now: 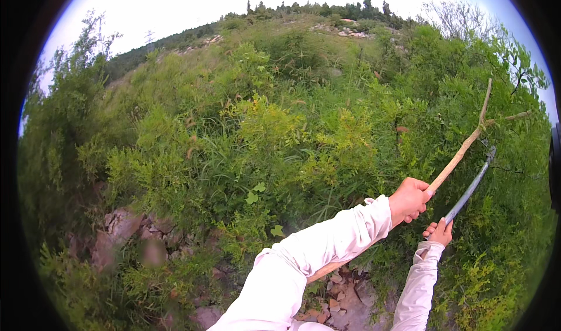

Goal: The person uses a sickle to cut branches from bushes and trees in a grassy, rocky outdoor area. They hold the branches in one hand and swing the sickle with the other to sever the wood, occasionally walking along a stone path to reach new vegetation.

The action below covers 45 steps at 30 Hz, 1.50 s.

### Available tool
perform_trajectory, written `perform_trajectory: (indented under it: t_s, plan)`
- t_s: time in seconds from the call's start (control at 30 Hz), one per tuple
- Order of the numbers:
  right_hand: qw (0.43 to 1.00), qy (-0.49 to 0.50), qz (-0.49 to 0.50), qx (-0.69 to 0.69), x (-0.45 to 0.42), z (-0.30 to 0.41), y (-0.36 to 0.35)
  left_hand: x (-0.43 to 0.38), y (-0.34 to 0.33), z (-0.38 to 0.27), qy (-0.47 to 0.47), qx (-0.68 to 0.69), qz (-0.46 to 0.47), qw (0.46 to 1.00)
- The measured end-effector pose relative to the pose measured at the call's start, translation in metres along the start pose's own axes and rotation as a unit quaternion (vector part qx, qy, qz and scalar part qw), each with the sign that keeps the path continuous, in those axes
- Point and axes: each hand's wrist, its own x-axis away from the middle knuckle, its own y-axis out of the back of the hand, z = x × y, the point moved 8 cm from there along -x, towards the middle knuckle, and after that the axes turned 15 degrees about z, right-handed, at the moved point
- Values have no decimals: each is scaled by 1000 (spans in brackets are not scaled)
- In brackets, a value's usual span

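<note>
My left hand [410,200] is closed around a forked wooden stick [456,161], whose fork points up and right into the shrubs; its lower part runs back beneath my left forearm. Below and to the right, my right hand [439,232] grips a long grey-blue handle [469,190] of a tool. The tool's dark far end [491,152] sits among leaves, close beside the stick below its fork; its exact kind cannot be told. Green shrub foliage [495,225] surrounds both far ends. Pale long sleeves cover both arms.
Dense shrubs [267,125] and tall grass cover the slope ahead. Rocks [125,228] show at the lower left, and broken stones [335,304] lie on the ground below my arms. A leafy branch [521,74] reaches in at the upper right. Trees line the hilltop.
</note>
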Motion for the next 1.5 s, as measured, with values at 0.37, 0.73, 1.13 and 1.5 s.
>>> perform_trajectory:
  t_s: [0.37,0.73,1.13,1.5]
  plan:
    - [993,-16,7,116,91,-10,12,-82,58,-44,-39,158,-32,986]
    - [798,69,-49,597,200,0,18,-160,124,-4,86,182,-75,977]
    - [664,-333,-27,669,474,-66,129,-199,76,-16,-113,55,-90,988]
    - [789,-122,7,602,461,-12,195,-72,-137,-256,-432,-108,203,872]
